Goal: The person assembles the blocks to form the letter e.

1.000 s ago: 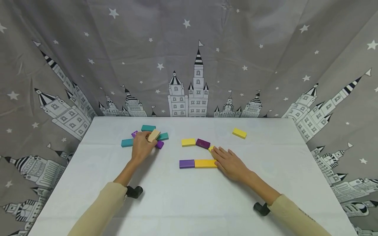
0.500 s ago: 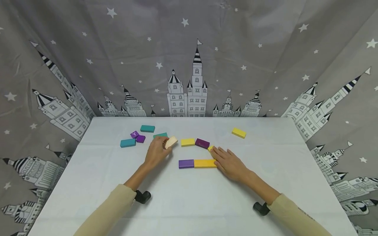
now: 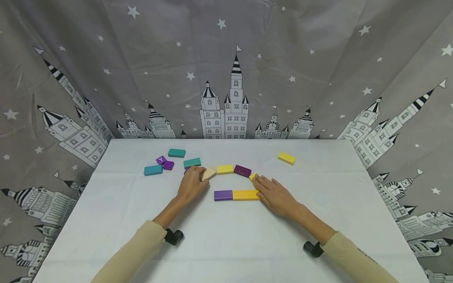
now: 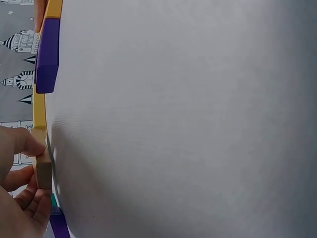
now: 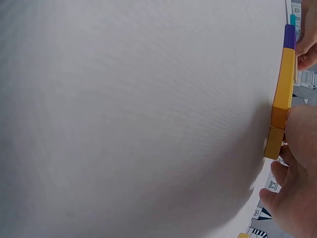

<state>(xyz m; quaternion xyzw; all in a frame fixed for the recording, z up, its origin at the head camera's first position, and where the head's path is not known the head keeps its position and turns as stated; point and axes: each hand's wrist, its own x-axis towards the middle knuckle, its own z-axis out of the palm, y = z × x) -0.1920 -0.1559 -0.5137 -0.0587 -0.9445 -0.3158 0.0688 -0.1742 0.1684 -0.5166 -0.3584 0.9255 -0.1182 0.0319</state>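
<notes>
My left hand [image 3: 192, 182] pinches a plain wooden block [image 3: 209, 173] between thumb and fingers, just left of a yellow block [image 3: 225, 169]; the left wrist view also shows the wooden block [image 4: 43, 168] at the fingertips. To the right a maroon block [image 3: 242, 170] follows, then another yellow block [image 3: 252, 177] partly under my right fingertips. My right hand [image 3: 277, 196] lies with extended fingers over the right end of the lower row, made of a purple block [image 3: 223, 195] and a long orange-yellow block [image 3: 245, 195]. In the right wrist view an orange block [image 5: 274, 143] touches that row's end.
Left of the rows lie teal blocks [image 3: 153, 170] [image 3: 176, 153] [image 3: 192, 162] and small purple blocks [image 3: 168, 165] [image 3: 161, 160], one more partly behind my left hand. A yellow block [image 3: 286, 158] lies at the back right. A grey castle-print curtain [image 3: 283, 70] hangs behind the white table [image 3: 226, 239].
My left hand has carried the wooden block rightward from among the teal and purple blocks and lowered it beside the yellow block. My right hand has stayed in place.
</notes>
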